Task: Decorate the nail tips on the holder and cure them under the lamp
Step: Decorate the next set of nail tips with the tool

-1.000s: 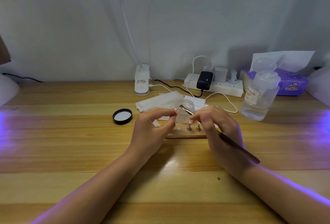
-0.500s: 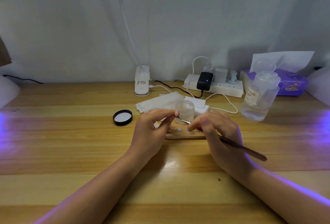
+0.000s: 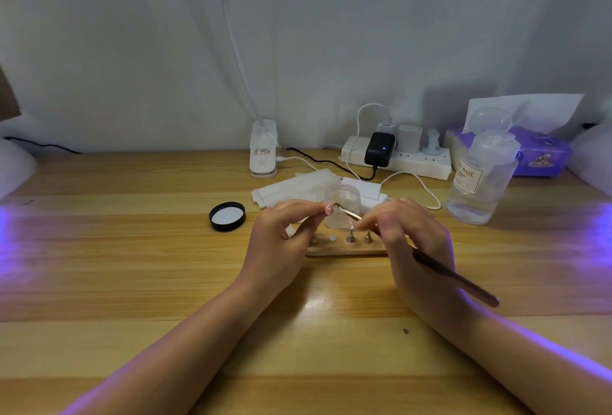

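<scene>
My left hand [image 3: 283, 239] pinches a small pinkish nail tip [image 3: 329, 208] between thumb and forefinger, raised above the wooden nail holder [image 3: 347, 250]. My right hand [image 3: 410, 236] grips a thin brush [image 3: 457, 279]; its metal end [image 3: 346, 211] touches the nail tip. The holder lies on the table between my hands, with two brass stands [image 3: 359, 236] and a white round pad [image 3: 332, 238] showing; its ends are hidden by my hands. An open clear jar [image 3: 342, 198] stands just behind the holder.
The jar's black lid [image 3: 227, 215] lies to the left. White wipes [image 3: 294, 188], a lamp base [image 3: 263, 153], a power strip [image 3: 397, 156], a clear "NAIL" bottle [image 3: 480, 179] and a purple tissue box [image 3: 536, 156] stand behind. Purple light glows at both table sides.
My right hand has lifted the brush tip from down near the holder back up to the nail tip held in my left hand. My left hand has stayed nearly still.
</scene>
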`<state>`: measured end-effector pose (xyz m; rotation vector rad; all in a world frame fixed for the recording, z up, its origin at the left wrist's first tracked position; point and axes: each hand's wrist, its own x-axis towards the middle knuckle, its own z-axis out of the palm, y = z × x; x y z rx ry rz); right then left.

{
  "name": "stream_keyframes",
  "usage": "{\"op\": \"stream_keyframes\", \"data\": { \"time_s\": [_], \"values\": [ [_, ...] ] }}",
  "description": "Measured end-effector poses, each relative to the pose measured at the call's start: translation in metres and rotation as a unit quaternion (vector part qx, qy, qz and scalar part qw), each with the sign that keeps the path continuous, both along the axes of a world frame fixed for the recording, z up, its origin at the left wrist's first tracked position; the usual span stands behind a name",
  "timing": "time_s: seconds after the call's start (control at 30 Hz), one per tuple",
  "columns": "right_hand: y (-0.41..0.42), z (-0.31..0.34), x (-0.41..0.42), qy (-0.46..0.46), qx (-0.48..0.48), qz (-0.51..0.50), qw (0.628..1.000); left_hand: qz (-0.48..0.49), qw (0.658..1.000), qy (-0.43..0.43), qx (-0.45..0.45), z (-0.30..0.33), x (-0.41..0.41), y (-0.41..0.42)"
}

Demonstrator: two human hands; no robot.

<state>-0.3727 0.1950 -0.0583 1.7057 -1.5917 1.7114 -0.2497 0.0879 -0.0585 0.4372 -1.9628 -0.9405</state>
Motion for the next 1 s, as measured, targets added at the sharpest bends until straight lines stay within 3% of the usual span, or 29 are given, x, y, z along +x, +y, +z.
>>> {"op": "stream_keyframes", "data": {
  "time_s": [0.13, 0.47, 0.63, 0.83, 1.0],
  "values": [
    [-0.0015, -0.0006, 0.0001, 0.006, 0.037, 0.001, 0.999, 0.001, 1.000, -0.003, 0.009, 0.0004, 0.0003, 0.0004],
    [-0.0037, 0.0004, 0.0001, 0.027, 0.029, -0.001, 0.999, 0.017, 1.000, -0.004, 0.023, 0.0030, 0.0000, 0.0043],
    [0.0005, -0.0015, -0.0025, -0.009, 0.006, -0.004, 1.000, 0.021, 0.999, -0.011, 0.042, 0.0058, 0.0001, 0.0061],
    [-0.0053, -0.0006, 0.0001, 0.049, 0.039, -0.022, 0.998, 0.026, 0.999, -0.015, 0.035, 0.0072, 0.0008, 0.0079],
    [-0.0001, -0.0035, -0.0055, 0.001, 0.017, -0.023, 1.000, 0.029, 0.999, -0.023, 0.037, 0.0083, 0.0019, 0.0085]
  ]
}}
